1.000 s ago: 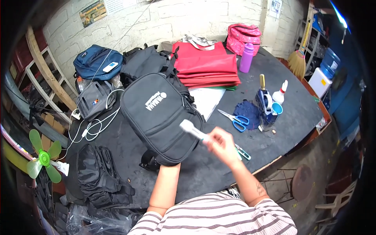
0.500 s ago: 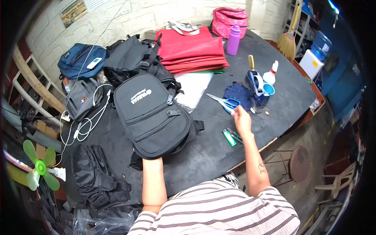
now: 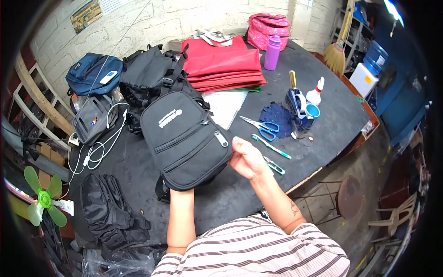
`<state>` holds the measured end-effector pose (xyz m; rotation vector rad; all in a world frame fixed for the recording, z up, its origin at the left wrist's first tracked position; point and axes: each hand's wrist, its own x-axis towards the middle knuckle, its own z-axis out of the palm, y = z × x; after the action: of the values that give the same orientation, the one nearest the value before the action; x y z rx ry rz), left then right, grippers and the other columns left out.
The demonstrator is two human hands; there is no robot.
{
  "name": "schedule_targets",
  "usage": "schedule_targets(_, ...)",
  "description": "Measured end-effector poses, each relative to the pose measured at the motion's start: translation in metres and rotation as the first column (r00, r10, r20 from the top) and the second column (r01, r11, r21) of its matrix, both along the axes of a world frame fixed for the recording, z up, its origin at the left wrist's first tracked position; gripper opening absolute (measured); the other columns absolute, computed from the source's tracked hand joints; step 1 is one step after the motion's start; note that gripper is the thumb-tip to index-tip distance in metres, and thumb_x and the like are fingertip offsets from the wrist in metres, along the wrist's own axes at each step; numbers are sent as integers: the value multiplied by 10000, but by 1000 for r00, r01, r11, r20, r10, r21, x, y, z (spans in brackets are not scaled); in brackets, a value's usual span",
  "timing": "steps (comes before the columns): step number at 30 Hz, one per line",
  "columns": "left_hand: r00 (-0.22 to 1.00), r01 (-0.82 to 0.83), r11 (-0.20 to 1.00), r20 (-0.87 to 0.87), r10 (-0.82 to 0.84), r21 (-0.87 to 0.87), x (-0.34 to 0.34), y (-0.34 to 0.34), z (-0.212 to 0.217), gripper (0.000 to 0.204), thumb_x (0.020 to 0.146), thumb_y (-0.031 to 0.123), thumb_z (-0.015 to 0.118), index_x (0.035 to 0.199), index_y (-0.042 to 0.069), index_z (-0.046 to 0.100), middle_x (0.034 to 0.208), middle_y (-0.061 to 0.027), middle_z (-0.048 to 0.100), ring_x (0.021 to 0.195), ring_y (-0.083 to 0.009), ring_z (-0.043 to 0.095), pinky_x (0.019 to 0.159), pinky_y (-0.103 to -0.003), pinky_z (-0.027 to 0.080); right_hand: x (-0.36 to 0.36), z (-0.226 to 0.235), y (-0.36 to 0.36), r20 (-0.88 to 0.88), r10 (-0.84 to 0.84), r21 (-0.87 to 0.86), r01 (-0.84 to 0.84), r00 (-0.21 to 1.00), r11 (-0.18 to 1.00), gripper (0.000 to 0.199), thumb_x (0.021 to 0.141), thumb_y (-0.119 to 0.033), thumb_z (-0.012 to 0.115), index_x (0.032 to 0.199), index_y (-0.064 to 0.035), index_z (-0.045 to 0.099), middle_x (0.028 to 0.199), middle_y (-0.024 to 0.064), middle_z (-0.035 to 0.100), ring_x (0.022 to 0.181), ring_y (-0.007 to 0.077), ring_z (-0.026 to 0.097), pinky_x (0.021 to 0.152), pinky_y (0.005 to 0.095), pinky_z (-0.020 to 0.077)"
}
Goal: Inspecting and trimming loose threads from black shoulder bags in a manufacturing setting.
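The right hand [image 3: 248,160] is touching the right-hand edge of a rounded black fabric backpack [image 3: 184,150], its fingers half curled; I can't tell whether it is pinching the cloth. The left hand is hiding beneath the backpack, only its bare forearm [image 3: 181,217] showing, so I can't tell its grip. A slim green-and-white toothbrush [image 3: 272,146] is lying just right of the right hand, blue-handled metal scissors [image 3: 259,125] farther beyond it, and green-handled snips [image 3: 277,167] beside its wrist.
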<state>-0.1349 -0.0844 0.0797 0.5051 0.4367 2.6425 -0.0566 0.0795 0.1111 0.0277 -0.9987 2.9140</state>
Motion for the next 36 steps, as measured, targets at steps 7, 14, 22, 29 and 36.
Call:
schedule_targets(7,1000,28,999,1,-28,39,-5,-1,-3,508,951,403,382,1345,82,404,1379,-110,424,1241,-269,423,1054,-416,337,12,20,-7,-213,-493,627,505,844,594,114,857,-114,640,833,-15,590,800,27,593,648,91,566,632,237,483)
schedule_targets(14,998,69,995,-4,-69,73,-11,1,-8,499,947,392,398,1336,81,414,1368,-109,436,1232,-265,432,1050,-412,343,21,44,-9,-652,-369,677,728,662,110,104,722,9,700,788,-12,622,815,51,556,788,150,540,713,272,440)
schedule_targets(22,993,111,988,-41,-107,106,-17,2,2,488,941,379,417,1326,79,425,1355,-108,449,1222,-260,442,1044,-409,350,16,41,-4,-320,-45,668,259,946,698,639,836,-335,655,1312,-24,363,1234,98,489,1089,198,505,961,339,390)
schedule_targets(29,988,137,985,-81,-129,102,-26,-9,12,478,937,369,433,1317,78,435,1344,-107,460,1213,-257,451,1040,-406,356,26,105,-14,-678,85,733,663,730,152,178,777,-142,687,905,-23,656,875,78,667,912,243,619,844,336,461)
schedule_targets(36,968,232,966,-122,-218,118,-25,3,25,469,932,358,449,1308,76,445,1333,-106,472,1204,-253,461,1035,-402,362,-67,114,44,-189,251,843,26,949,537,196,904,-239,593,943,-55,647,900,-42,632,823,30,549,732,215,440)
